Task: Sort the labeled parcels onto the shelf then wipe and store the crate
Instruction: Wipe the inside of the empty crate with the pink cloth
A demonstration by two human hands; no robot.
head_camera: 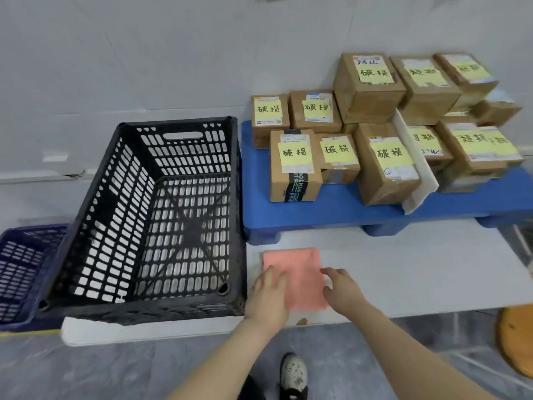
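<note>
Right of the crate [173, 121], the cloth [295, 264] was pressed by the flat left hand [268, 293]; the grip of the right hand [343, 290] was unclear. Loosely pinched, it might be dropped

Black crate [161, 220] stands on the white bench [418, 269], touching a blue crate [20, 269] on its left. Labelled parcels [294, 166] are stacked on the blue shelf [317, 209]. Pink cloth [294, 261] lies flat on the bench. Left hand [268, 295] rests on it; right hand [343, 290] touches its right edge.
</note>
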